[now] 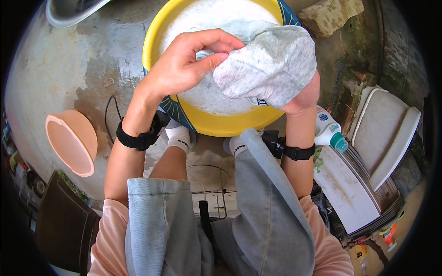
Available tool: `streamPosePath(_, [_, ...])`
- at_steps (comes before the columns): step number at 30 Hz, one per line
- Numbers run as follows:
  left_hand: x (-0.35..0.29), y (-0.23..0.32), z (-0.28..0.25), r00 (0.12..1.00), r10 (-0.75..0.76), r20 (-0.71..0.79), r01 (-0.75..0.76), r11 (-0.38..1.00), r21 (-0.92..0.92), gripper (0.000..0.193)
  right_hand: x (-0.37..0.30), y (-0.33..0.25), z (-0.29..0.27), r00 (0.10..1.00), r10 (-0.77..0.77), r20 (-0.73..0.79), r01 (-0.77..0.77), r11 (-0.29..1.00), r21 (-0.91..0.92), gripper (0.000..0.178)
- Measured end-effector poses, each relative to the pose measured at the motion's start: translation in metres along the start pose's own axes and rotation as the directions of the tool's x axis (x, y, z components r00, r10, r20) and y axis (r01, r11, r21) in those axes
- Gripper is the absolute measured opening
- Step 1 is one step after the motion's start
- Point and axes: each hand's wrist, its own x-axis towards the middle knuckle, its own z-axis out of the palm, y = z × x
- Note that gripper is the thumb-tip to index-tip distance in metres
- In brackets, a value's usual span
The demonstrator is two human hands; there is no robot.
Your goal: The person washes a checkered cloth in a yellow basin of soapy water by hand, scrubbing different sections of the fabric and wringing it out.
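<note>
A wet, light-grey cloth cap (271, 62) with seams across its crown is held up over a yellow basin (225, 125) of white, sudsy water. My left hand (189, 57) pinches the cap's edge between thumb and fingers. On the other side, my right hand (305, 95) carries the cap from below and behind; the cloth hides most of its fingers. A small dark label shows under the cap's lower edge. Beneath it, foam (202, 99) covers the water.
To the right lie a white detergent bottle with a green cap (328, 129), stacked pale boards (343, 188) and a rough stone (331, 16). A peach basin (71, 142) sits at the left, a metal basin (73, 11) at the far left. My feet flank the yellow basin's near rim.
</note>
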Motion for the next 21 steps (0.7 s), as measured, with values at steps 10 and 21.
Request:
streamPosePath(10, [-0.001, 0.011, -0.003, 0.986, -0.143, -0.091, 0.168, 0.901, 0.4, 0.02, -0.001, -0.038, 0.011, 0.916, 0.051, -0.397, -0.213, 0.902, -0.375, 0.061])
streamPosePath(21, [0.01, -0.007, 0.0, 0.972, 0.047, -0.23, 0.12, 0.742, 0.66, 0.024, 0.014, -0.005, 0.007, 0.874, -0.463, -0.148, 0.061, 0.406, -0.912, 0.08])
